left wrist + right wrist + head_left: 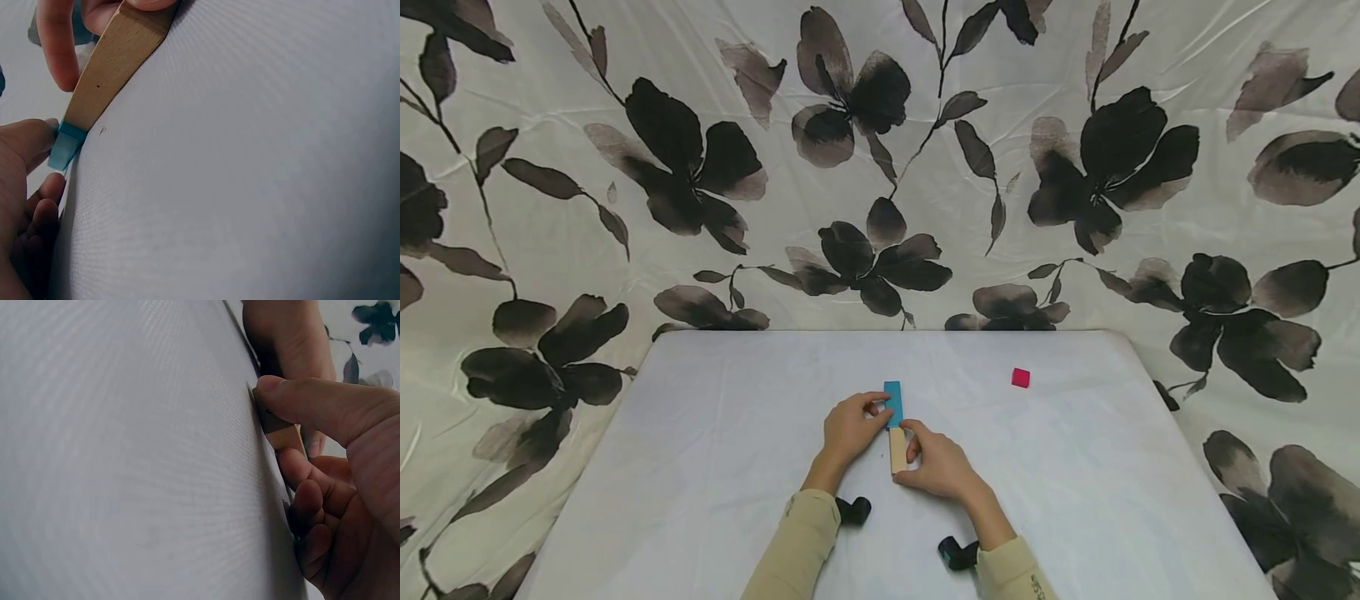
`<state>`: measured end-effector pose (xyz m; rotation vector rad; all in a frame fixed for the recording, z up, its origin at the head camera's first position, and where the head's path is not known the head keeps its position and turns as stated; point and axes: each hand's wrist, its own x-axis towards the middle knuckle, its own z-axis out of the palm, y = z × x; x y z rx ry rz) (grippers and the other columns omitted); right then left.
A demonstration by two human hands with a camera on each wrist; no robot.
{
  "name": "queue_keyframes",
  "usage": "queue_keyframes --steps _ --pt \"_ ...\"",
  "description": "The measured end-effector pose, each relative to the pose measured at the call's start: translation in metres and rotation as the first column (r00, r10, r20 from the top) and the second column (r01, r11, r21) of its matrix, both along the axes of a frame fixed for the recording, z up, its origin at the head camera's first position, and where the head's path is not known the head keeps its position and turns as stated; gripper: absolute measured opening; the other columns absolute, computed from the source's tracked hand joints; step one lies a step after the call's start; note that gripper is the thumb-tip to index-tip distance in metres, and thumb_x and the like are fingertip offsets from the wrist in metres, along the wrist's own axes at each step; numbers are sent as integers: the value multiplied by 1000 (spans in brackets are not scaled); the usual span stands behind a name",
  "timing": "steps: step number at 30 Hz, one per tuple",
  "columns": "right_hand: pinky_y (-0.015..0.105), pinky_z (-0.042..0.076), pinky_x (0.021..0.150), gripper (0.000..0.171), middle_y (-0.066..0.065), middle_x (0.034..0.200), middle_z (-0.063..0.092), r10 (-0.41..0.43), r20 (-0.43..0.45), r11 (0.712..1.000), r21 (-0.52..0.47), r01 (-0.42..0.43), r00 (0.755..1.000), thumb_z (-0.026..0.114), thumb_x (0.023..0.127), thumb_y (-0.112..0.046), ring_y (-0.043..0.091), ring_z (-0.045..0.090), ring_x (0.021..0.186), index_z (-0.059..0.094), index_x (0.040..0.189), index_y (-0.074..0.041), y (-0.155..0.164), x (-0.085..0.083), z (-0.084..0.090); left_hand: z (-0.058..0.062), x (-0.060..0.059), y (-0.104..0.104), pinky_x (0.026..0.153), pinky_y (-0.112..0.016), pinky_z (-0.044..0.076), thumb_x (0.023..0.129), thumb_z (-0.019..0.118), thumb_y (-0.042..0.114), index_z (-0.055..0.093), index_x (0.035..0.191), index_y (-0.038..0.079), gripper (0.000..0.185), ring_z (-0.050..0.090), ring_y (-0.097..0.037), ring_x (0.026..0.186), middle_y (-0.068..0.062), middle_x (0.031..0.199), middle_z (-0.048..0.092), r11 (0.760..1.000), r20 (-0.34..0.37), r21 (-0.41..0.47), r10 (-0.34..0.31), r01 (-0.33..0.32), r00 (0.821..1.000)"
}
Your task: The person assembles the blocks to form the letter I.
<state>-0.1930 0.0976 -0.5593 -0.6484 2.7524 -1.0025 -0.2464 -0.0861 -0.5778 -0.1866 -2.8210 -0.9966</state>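
A long blue block (892, 402) and a plain wooden block (897, 452) lie end to end on the white tabletop, forming one line that runs away from the person. The left hand (850, 429) grips the blue block from its left side, index finger near the far end. From the right, the right hand (946, 467) holds the wooden block lengthwise, thumb at the near end and index finger by the joint. In the left wrist view, the wooden block (115, 69) meets the blue block (67, 145). Fingers cover much of the wooden block (287, 437) in the right wrist view.
A small red cube (1021, 378) sits toward the back right of the white table (737, 400). Behind the table's far edge hangs a floral cloth (985, 183). Black wrist devices (958, 553) stick out beside the beige sleeves (801, 533).
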Motion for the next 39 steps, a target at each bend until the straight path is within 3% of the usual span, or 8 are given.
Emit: queue_keyframes --steps 18,29,39 --pt "22 36 52 66 -12 73 52 16 -25 1000 1 -16 1000 74 64 -44 3 44 54 48 120 -21 -2 -1 -1 3 2 -1 45 -26 31 77 62 45 65 103 32 29 38 -8 47 18 69 50 1000 -19 28 -14 15 1000" --pt "23 36 55 67 -9 85 50 -17 -20 1000 13 17 1000 75 63 -44 6 39 59 50 120 -21 -3 1 6 -1 -1 0 48 -25 34 77 61 47 65 103 32 30 41 -5 50 19 70 51 1000 -46 14 -5 5 999" --pt "23 36 58 67 -8 86 51 -6 -12 1000 -5 6 1000 76 63 -43 6 42 63 50 120 -21 -2 0 5 0 0 0 48 -25 33 77 61 48 64 102 34 29 41 -6 50 19 69 50 1000 -20 9 3 -3 1000"
